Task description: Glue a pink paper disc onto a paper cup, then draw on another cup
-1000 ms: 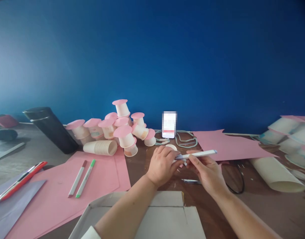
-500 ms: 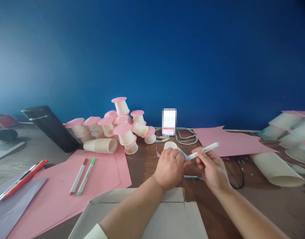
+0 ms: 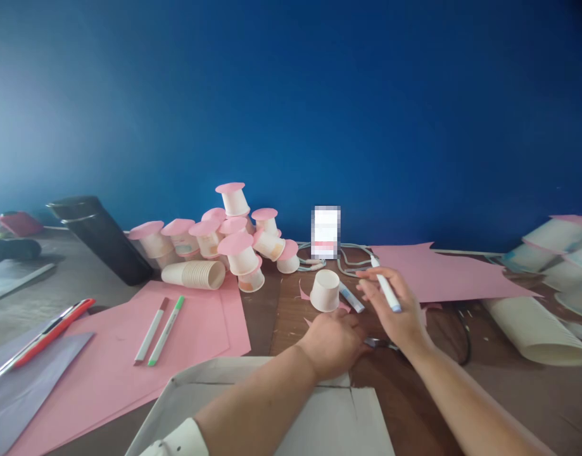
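My right hand [image 3: 399, 310] is closed around a white marker [image 3: 387, 288] with a pale blue end, held tilted above the table. Low over the tabletop, my left hand [image 3: 332, 344] has its back up and its fingers loosely stretched to the right. Its fingertips are close to a shiny metallic tool [image 3: 377, 342], partly covered; whether they touch it I cannot tell. Just beyond the left hand, a white paper cup [image 3: 325, 291] stands upside down. Beside the cup lies a white-and-blue tube [image 3: 351, 297], among pink paper scraps.
Pink-topped paper cups [image 3: 237, 253] are piled at the back, near a nested cup stack [image 3: 194, 275] and a black bottle [image 3: 103, 237]. Two markers [image 3: 166, 330] lie on pink paper [image 3: 114, 342]. A cardboard piece [image 3: 338, 418] is in front. Another cup stack [image 3: 537, 326] lies right.
My left hand has left the tube beside the cup and moved down toward the metallic tool. My right hand has turned the marker, so its blue end now points down toward me.
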Demonstrator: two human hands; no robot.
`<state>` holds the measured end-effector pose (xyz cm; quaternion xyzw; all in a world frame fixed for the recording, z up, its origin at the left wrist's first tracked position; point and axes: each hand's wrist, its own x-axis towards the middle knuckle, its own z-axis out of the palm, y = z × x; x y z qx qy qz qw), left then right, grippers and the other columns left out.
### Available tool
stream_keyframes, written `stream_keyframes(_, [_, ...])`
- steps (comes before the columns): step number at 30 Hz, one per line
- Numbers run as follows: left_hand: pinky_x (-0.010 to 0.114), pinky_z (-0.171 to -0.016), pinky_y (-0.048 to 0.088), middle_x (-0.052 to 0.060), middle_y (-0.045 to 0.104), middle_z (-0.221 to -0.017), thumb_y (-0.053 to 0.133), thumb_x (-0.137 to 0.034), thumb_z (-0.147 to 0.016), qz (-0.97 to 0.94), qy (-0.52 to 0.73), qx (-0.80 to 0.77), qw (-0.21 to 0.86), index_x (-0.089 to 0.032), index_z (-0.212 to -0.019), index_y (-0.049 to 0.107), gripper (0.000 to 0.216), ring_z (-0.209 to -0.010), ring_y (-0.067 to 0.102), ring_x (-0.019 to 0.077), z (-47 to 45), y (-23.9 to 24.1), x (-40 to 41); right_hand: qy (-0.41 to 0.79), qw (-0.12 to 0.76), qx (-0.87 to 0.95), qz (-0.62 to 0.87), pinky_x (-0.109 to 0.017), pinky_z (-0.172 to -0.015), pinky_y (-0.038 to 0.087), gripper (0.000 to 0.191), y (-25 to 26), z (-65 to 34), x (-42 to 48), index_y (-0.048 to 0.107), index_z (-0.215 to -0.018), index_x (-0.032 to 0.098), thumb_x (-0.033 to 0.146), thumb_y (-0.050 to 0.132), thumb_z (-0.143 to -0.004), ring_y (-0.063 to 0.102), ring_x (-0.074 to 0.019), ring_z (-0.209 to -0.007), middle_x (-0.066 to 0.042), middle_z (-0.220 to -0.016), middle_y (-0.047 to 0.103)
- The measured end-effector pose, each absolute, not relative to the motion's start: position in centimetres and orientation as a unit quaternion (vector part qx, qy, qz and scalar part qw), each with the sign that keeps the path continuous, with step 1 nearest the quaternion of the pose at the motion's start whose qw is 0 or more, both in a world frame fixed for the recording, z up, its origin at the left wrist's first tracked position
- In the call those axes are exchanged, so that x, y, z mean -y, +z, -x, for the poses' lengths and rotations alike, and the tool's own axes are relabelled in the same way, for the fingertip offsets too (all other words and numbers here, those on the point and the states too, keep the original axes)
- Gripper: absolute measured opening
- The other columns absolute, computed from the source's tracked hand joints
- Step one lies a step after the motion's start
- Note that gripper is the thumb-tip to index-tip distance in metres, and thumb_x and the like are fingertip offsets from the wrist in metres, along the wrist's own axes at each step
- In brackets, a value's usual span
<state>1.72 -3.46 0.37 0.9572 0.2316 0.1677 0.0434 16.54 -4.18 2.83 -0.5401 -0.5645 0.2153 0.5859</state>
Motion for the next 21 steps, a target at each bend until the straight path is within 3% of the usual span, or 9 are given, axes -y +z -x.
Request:
stream_keyframes(3, [0.033,-0.068,0.049,0.009,0.068,-0.092,0.053,-0.058,-0.082,-0.941,0.192,-0.269,0.080,-0.017,-0.099,0.067,0.047,-0.086,0.061,0.0235,-1.3,0.5,3.5,0.197,0.547,0.620,0.527,-0.038,-0.086,0.052,0.041,2.5,-15.5,3.6,0.052,-0.110,0.027,0.044,0.069,-0.077,0.062,-0.0220,-0.102,-0.007,-0.117,0.062])
stream_keyframes(5, [0.033,-0.066,0.048,0.010,0.067,-0.084,0.052,-0.067,-0.077,-0.925,0.245,-0.272,0.097,-0.016,-0.092,0.069,0.056,-0.080,0.061,0.0238,-1.0,0.8,3.6,0.194,0.524,0.637,0.531,-0.040,-0.091,0.049,0.047,2.4,-15.1,3.2,0.049,-0.114,0.028,0.046,0.070,-0.075,0.060,-0.0233,-0.108,-0.006,-0.121,0.060])
stream_keyframes(9, [0.032,-0.065,0.043,0.009,0.060,-0.062,0.049,-0.050,-0.087,-0.901,0.358,-0.224,0.102,-0.018,-0.063,0.066,0.044,-0.063,0.057,0.0182,-0.5,1.6,4.0,0.185,0.463,0.646,0.578,-0.039,-0.086,0.047,0.056,2.3,-14.6,2.6,0.047,-0.114,0.027,0.049,0.072,-0.070,0.060,-0.0244,-0.101,-0.005,-0.117,0.061])
stream_keyframes(13, [0.031,-0.062,0.039,0.007,0.058,-0.058,0.043,-0.038,-0.091,-0.883,0.400,-0.216,0.119,-0.020,-0.057,0.062,0.043,-0.058,0.052,0.0159,0.0,2.1,4.0,0.193,0.435,0.638,0.606,-0.035,-0.072,0.047,0.055,2.2,-13.9,2.2,0.048,-0.109,0.026,0.047,0.074,-0.065,0.061,-0.0215,-0.083,-0.003,-0.101,0.064])
stream_keyframes(17, [0.029,-0.066,0.040,0.006,0.060,-0.063,0.034,-0.035,-0.094,-0.813,0.472,-0.271,0.207,-0.019,-0.062,0.061,0.045,-0.062,0.054,0.0152,0.3,2.1,3.6,0.220,0.487,0.582,0.612,-0.032,-0.068,0.046,0.048,2.1,-14.0,1.8,0.051,-0.106,0.025,0.045,0.071,-0.068,0.058,-0.0186,-0.075,0.000,-0.088,0.063])
stream_keyframes(21, [0.026,-0.066,0.041,0.002,0.055,-0.061,0.029,-0.042,-0.096,-0.648,0.569,-0.401,0.310,-0.018,-0.068,0.061,0.048,-0.061,0.052,0.0131,0.3,1.8,2.5,0.233,0.592,0.482,0.603,-0.030,-0.068,0.047,0.050,1.4,-15.7,1.6,0.052,-0.110,0.025,0.051,0.068,-0.071,0.057,-0.0184,-0.083,-0.003,-0.097,0.061])
